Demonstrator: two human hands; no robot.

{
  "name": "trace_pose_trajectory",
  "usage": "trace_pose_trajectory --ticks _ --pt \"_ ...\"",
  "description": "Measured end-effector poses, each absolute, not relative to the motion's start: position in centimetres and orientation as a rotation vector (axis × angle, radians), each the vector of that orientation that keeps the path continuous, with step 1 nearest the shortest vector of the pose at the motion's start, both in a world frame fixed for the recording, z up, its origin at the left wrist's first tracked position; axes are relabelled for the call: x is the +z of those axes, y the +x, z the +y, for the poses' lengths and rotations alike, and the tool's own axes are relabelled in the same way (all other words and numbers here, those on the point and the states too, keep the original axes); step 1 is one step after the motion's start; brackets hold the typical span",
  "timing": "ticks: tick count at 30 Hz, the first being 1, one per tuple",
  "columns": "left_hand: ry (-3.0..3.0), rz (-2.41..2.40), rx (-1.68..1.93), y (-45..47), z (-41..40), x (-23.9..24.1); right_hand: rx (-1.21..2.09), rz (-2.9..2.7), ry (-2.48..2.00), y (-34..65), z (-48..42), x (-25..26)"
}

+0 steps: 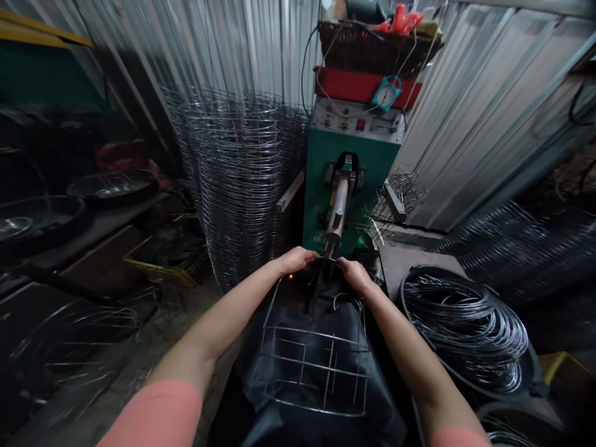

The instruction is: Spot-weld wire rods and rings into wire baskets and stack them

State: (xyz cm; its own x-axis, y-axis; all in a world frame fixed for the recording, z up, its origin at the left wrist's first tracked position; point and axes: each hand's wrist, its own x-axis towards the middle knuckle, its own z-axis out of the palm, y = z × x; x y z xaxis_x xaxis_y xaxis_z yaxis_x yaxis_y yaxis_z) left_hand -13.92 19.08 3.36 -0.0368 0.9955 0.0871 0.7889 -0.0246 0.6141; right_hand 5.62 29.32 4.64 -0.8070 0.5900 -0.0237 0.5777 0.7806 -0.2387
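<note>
My left hand and my right hand both grip the far rim of a wire basket frame that rests over my dark-clothed lap. They hold the rim right under the metal electrode arm of a green welding machine. A small orange spark glows just below my left hand. Both hands are closed on the wire, knuckles up.
A tall stack of finished wire baskets stands left of the machine. Coils of wire rings lie in a tub at the right. More wire frames lie on the floor at left; dark pans sit on a bench.
</note>
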Motion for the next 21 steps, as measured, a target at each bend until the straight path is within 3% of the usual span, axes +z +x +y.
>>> trace_pose_trajectory --ticks 10,21 --pt "1.840 1.828 0.688 -14.0 19.0 4.1 0.541 -2.855 -0.928 5.3 30.0 4.2" --pt "1.674 1.858 0.817 -13.2 18.9 4.6 1.521 -2.113 -0.938 8.4 30.2 1.2"
